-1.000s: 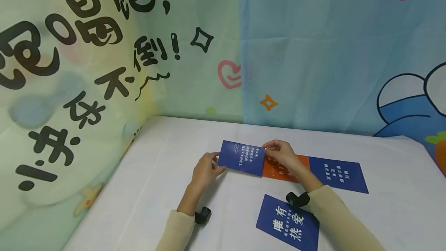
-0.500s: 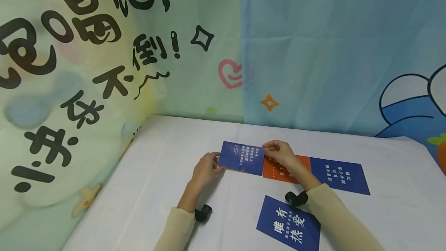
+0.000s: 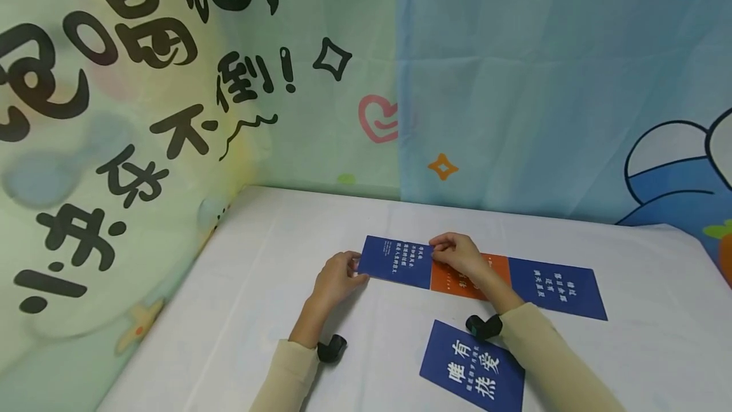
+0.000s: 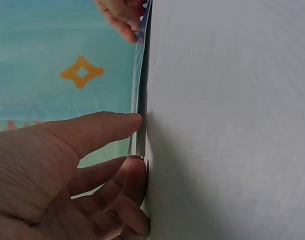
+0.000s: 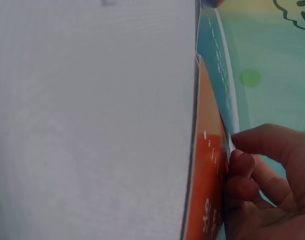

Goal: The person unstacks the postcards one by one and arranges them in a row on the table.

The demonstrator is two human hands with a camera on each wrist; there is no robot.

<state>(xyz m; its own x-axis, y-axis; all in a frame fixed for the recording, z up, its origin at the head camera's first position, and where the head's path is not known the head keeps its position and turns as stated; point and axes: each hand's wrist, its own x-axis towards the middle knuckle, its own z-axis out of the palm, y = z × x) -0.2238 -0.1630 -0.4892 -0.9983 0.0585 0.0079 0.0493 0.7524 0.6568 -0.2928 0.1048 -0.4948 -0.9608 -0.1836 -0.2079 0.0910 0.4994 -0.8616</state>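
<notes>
Lowered slightly, the blue card (image 3: 396,262) is pinched by left hand (image 3: 336,276) and right hand (image 3: 460,254).

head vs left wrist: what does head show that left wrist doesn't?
Head only: the orange card beside the held blue card, two more blue cards on the white table, and the lettered backdrop.
Left wrist only: the held card edge-on, with thumb and fingers of the left hand pinching it.
Both: the right hand gripping the far end.
</notes>
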